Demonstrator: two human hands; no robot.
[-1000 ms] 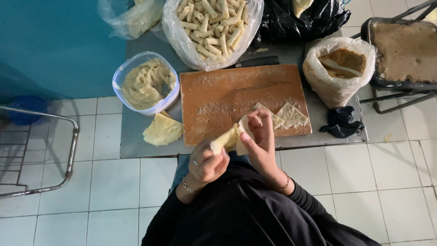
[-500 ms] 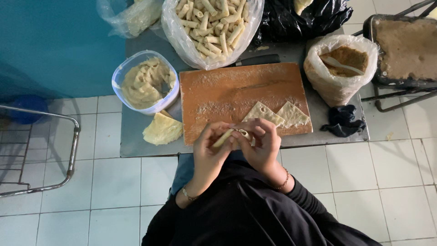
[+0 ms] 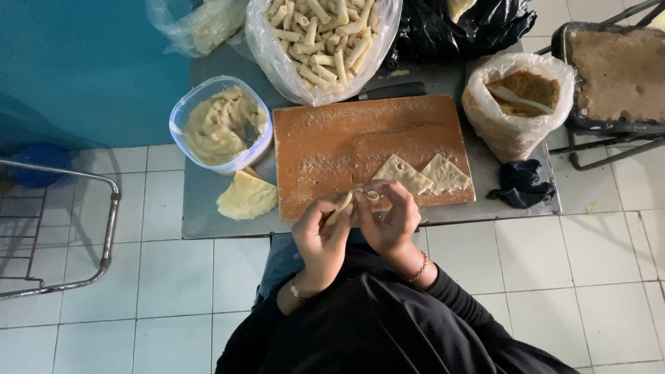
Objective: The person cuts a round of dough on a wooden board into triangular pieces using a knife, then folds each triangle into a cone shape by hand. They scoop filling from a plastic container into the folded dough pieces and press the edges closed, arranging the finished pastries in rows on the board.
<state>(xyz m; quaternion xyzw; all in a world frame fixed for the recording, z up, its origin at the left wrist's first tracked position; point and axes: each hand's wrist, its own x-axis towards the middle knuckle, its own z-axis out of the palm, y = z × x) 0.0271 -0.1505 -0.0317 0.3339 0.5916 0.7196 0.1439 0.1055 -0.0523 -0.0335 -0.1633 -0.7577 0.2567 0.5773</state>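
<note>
Both hands meet just in front of the floured wooden board (image 3: 346,138). My left hand (image 3: 320,239) grips a pale rolled pastry stick (image 3: 341,208) from below. My right hand (image 3: 389,218) pinches the stick's upper end with its fingertips. Two flat triangular pastry wrappers (image 3: 422,174) lie on the board just beyond my right hand. A stack of yellow wrapper sheets (image 3: 246,197) rests left of the board. A clear tub of pale filling (image 3: 220,125) stands behind that stack.
A big clear bag of finished rolls (image 3: 322,38) sits behind the board, with a dark knife handle (image 3: 391,91) beside it. Right of the board stand a bag of brown crumbs with a spoon (image 3: 518,97) and a dark cloth (image 3: 521,183). A metal rack (image 3: 104,235) stands at left.
The roll has turned from slanting low at the left to nearly upright between both hands. My hands have drawn closer together and my right fingertips now pinch its top end.
</note>
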